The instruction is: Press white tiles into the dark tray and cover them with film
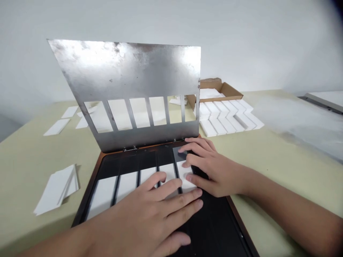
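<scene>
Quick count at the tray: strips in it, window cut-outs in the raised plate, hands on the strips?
White strips in the black tray: 5
Window cut-outs in the raised steel plate: 6
Hands on the strips, left hand and right hand: 2
Total: 13

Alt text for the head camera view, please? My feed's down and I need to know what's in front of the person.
The left hand and right hand lie on white strips set in a dark tray, with a slotted steel plate hinged upright behind. More white tiles lie in rows beside a cardboard box on a pale green table.
</scene>
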`<control>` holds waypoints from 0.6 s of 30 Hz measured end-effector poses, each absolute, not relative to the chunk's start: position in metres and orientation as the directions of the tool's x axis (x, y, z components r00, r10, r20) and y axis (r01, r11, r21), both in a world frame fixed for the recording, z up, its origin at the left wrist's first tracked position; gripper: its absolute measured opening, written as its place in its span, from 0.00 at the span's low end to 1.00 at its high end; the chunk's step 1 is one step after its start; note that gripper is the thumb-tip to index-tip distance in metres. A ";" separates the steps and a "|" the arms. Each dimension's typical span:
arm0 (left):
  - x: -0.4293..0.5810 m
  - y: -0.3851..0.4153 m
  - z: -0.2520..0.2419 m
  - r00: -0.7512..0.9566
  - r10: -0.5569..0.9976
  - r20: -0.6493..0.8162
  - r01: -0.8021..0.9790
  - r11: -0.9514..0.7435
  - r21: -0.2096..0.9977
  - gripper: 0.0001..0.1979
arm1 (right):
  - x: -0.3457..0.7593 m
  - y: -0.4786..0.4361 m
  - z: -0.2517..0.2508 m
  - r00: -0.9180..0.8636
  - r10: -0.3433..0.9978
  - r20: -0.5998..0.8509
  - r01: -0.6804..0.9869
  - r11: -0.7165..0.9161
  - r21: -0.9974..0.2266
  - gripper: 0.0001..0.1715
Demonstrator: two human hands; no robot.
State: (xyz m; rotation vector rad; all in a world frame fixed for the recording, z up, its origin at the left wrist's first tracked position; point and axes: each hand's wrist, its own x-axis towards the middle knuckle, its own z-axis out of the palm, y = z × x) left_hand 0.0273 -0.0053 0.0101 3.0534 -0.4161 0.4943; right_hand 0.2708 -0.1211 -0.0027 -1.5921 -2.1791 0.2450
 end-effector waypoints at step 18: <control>0.024 -0.003 0.001 0.940 -0.142 0.311 -0.165 -0.985 0.051 0.24 | 0.276 -0.125 0.001 -0.282 0.935 0.214 0.843 0.348 -0.410 0.18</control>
